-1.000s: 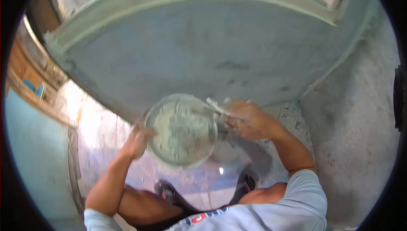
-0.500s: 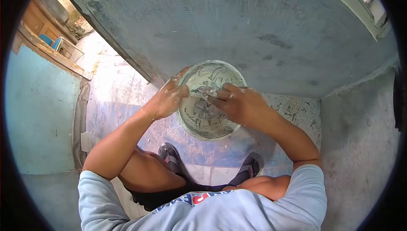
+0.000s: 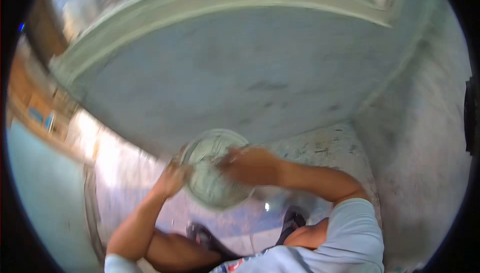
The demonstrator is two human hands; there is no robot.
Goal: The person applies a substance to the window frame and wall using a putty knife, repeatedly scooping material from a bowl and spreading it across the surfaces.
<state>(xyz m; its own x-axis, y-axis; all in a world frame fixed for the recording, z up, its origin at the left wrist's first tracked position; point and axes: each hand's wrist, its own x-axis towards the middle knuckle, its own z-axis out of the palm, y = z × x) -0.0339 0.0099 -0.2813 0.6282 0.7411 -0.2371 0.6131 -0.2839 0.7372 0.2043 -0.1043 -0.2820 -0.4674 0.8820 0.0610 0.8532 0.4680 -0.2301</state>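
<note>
A round, pale bucket (image 3: 220, 206), smeared inside with a whitish-green paste, is in front of my body above the floor. At its left rim, my left hand (image 3: 175, 179) is closed around the edge, thumb toward the inside. My right hand (image 3: 254, 165) is over the bucket's right side, its fingers reaching across the opening. Motion smears those fingers, so I cannot make out their grip or anything in them.
A grey-blue wall (image 3: 225, 73) with a pale green ledge (image 3: 225, 12) rises ahead. Another grey wall (image 3: 415, 173) closes the right side. To the left are a light blue panel (image 3: 45, 188) and a stained floor (image 3: 127, 188). My feet wear dark sandals (image 3: 202, 235).
The view has tilted up, so the ledge shows more and the bucket appears lower and left. My right hand has come away from my left and is blurred. My left hand stays on the rim.
</note>
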